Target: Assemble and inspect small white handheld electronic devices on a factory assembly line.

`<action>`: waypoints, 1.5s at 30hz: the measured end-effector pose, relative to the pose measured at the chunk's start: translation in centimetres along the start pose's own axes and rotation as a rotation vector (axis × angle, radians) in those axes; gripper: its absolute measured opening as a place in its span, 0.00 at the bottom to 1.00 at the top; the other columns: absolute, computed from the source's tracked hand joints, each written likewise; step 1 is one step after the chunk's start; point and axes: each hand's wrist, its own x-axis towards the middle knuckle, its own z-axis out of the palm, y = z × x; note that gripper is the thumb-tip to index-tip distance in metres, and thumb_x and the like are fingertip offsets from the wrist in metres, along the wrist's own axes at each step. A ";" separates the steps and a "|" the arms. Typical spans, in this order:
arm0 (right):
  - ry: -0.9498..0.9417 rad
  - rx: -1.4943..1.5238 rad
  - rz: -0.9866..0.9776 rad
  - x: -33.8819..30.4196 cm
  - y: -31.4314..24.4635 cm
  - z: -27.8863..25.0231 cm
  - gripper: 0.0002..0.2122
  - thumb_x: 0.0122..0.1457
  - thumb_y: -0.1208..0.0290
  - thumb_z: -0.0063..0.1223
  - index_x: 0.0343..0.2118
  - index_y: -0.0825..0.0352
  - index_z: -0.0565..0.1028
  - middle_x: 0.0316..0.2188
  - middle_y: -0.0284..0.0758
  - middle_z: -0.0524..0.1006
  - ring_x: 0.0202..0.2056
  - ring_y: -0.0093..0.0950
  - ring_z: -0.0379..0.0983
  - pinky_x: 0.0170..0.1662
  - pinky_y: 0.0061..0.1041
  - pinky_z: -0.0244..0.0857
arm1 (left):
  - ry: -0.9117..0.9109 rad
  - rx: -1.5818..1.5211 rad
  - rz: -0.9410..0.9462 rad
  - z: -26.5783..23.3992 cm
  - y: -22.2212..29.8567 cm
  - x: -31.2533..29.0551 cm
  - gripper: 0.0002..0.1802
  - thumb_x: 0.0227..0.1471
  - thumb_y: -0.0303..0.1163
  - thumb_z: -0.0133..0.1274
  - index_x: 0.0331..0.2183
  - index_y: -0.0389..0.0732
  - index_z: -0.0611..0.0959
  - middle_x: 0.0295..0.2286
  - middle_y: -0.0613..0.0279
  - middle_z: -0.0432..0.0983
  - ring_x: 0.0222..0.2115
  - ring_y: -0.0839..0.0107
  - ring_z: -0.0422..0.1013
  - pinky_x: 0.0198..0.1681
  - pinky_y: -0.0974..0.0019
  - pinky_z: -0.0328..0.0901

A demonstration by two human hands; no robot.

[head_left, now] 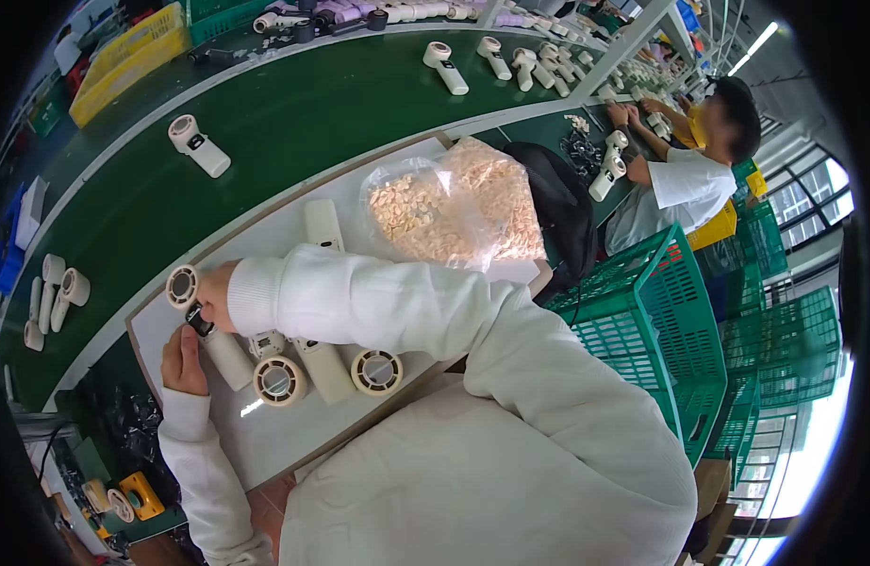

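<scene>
A cream handheld fan (229, 362) lies slanted at the left end of the white board (284, 432), its round grille pointing away from me. My right hand (215, 295) is closed around its neck, beside a small black part (200, 319) on the fan. Just below, my left hand (184, 362) pinches the fan's side near that black part; its fingertips are partly hidden. Right of my hands lie more cream fans, one with a round grille (279, 381) and another grille (376, 372) close to the board's front edge. A further cream handle (323, 224) shows beyond my right sleeve.
Two clear bags of small peach-coloured pieces (406, 212) lie at the board's far right. Past the board runs a green conveyor (293, 123) carrying several cream fans (199, 146). Green crates (675, 330) stand at right; a co-worker (685, 184) sits farther off.
</scene>
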 end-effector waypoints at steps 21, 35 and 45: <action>-0.019 0.150 0.004 -1.7 -0.7 -2.6 0.08 0.53 0.69 0.54 0.21 0.65 0.74 0.15 0.29 0.71 0.18 0.26 0.63 0.25 0.25 0.59 | 0.217 0.085 0.059 2.3 4.1 -0.4 0.13 0.52 0.33 0.50 0.40 0.41 0.81 0.31 0.61 0.78 0.28 0.66 0.70 0.33 0.66 0.61; -0.020 -0.103 -0.029 -1.7 -0.8 -2.3 0.09 0.51 0.65 0.53 0.20 0.64 0.75 0.16 0.34 0.75 0.20 0.39 0.70 0.28 0.34 0.65 | 0.201 0.407 0.100 2.6 3.6 -0.5 0.15 0.55 0.40 0.48 0.40 0.44 0.82 0.34 0.65 0.79 0.31 0.62 0.70 0.36 0.63 0.57; -0.019 -0.248 0.059 -2.0 -1.1 -2.7 0.11 0.50 0.62 0.54 0.25 0.65 0.79 0.23 0.43 0.79 0.25 0.47 0.75 0.31 0.39 0.71 | -0.007 -0.074 0.048 2.1 2.0 0.7 0.18 0.62 0.37 0.44 0.49 0.36 0.75 0.38 0.54 0.77 0.35 0.68 0.71 0.40 0.68 0.65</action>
